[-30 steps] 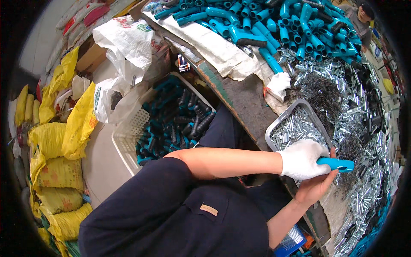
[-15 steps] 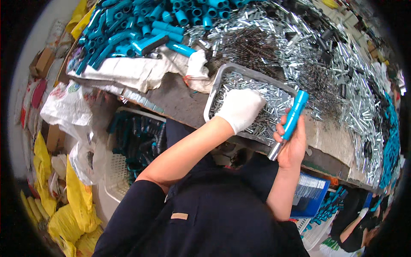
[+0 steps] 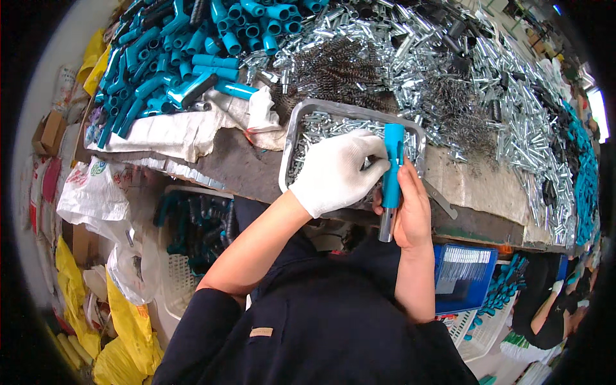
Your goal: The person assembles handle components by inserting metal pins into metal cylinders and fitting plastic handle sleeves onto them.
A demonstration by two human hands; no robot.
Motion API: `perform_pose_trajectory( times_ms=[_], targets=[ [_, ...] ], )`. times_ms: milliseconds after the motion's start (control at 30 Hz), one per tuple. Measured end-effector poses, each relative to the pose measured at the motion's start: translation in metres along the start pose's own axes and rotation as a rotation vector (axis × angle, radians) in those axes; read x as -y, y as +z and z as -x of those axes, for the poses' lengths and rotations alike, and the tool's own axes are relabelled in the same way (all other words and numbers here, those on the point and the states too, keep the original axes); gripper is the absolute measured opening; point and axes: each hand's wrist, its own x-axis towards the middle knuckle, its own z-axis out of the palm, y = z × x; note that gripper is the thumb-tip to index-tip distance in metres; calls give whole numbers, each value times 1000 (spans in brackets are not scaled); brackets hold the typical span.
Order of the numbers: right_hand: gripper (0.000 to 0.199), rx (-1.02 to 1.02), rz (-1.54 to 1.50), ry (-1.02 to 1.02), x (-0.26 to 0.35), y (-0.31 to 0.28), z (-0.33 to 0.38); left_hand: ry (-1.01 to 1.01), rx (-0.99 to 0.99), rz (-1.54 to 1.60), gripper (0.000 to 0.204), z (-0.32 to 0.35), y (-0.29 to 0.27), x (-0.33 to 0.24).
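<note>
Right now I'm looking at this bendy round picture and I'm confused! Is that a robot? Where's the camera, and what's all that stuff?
No robot here, just a person using two hands. The camera sits on the person's head, looking down, and its very wide lens makes straight things bend.

The left hand wears a white glove; the right hand is bare. The right one holds a teal tube with a shiny metal end poking out below. The gloved fingertips are by the tube's side; I can't tell whether they pinch anything.

On the workbench are a grey tray of little silver pins, a heap of teal tubes and dark springs.
</note>
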Motion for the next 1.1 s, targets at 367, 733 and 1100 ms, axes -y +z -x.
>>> perform_pose_trajectory(
  times_ms=[367,733,1100],
  targets=[
    [39,155,225,-105,0,-2,3,-391,344,907,17,-6,-6,2],
    [33,-71,130,-36,16,-11,-5,41,155,-662,16,-8,17,38],
    [43,88,-91,97,11,-19,-8,-117,32,-458,17,-10,-4,4]
  ],
)
